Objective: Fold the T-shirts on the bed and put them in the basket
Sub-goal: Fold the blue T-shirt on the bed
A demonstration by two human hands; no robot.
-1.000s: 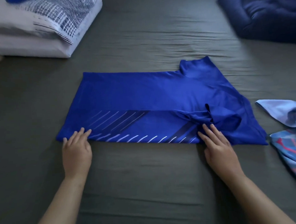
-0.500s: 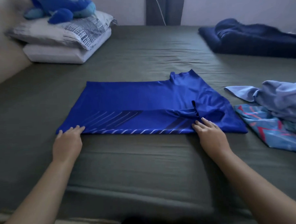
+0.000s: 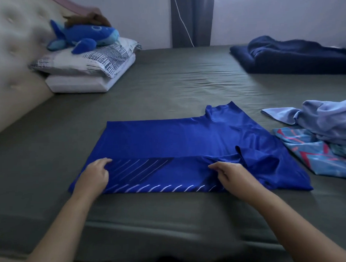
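Two hands lie on the royal-blue T-shirt (image 3: pixel 188 142), which is spread across the grey-green bed (image 3: pixel 166 86) in the centre of the frame, its near strip folded over to show white diagonal stripes; no brand or writing can be read on it. The left hand (image 3: pixel 93 176), at lower left of the shirt, curls its fingers and pinches the edge of the folded strip. The right hand (image 3: pixel 234 175), lower centre-right, pinches the same edge near the sleeve. A pale-blue shirt (image 3: pixel 322 117) lies on a patterned light-blue shirt (image 3: pixel 314 155) at the right edge. Upper left, a blue plush whale (image 3: pixel 86 36) rests on stacked pillows (image 3: pixel 83 69); upper right lies a navy blanket (image 3: pixel 295 56).
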